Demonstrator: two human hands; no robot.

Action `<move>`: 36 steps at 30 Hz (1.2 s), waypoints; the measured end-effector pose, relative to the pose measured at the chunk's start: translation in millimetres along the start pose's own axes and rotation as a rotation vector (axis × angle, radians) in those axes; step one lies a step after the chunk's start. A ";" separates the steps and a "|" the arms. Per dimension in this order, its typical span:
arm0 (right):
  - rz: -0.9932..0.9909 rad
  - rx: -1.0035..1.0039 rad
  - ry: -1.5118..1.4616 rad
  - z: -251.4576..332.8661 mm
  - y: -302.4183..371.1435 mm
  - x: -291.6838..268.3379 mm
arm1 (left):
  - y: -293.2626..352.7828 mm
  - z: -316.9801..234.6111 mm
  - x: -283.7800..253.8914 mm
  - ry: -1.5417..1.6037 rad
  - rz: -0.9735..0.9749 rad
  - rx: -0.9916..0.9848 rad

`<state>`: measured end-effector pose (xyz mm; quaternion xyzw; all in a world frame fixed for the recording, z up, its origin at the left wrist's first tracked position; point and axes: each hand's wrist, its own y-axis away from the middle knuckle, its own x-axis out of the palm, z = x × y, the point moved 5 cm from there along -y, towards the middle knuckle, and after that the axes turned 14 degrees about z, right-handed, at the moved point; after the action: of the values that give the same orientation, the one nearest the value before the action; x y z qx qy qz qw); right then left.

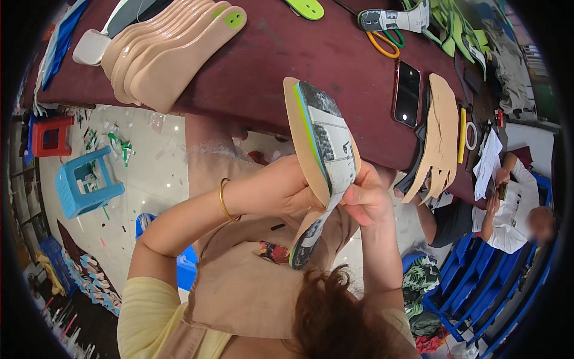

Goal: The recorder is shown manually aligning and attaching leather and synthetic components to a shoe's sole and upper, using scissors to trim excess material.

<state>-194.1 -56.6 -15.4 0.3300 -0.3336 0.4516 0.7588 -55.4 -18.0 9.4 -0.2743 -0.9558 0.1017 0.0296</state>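
Note:
Both my hands hold up an insole (336, 140) in front of me, tilted, over the near edge of the maroon table. Its underside is white and black, with a blue and bright green foam edge, and a tan cover sheet (297, 119) stands out around its sides. My left hand (290, 188) is closed on the tan sheet at the left side, its wrist in a gold bangle. On the other side, my right hand (366, 196) pinches the narrow middle with thumb and fingers. The insole's lower end hangs by my tan apron (251, 293).
A row of stacked tan insoles (173, 60) lies at the table's left. Toward the right are a phone (408, 93), tan cut sheets (439, 131), an orange-and-green-handled tool (385, 45) and a white ring (471, 136). Stools (89, 185) stand left; a person (508, 209) sits right.

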 end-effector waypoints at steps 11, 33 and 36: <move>-0.094 -0.258 0.227 22.2 4.4 1.8 | 6.2 19.3 -11.8 0.591 -0.222 -0.050; 0.025 -0.185 0.013 2.8 -0.7 1.1 | 19.2 27.5 -11.2 0.629 -0.090 -0.123; 0.043 -0.117 -0.020 0.7 -7.4 10.0 | 15.6 19.2 -8.1 0.562 -0.068 -0.121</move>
<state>-183.9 -55.3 -8.5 0.2823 -0.3741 0.4444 0.7635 -42.7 -12.8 -12.7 -0.2606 -0.9232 -0.0364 0.2801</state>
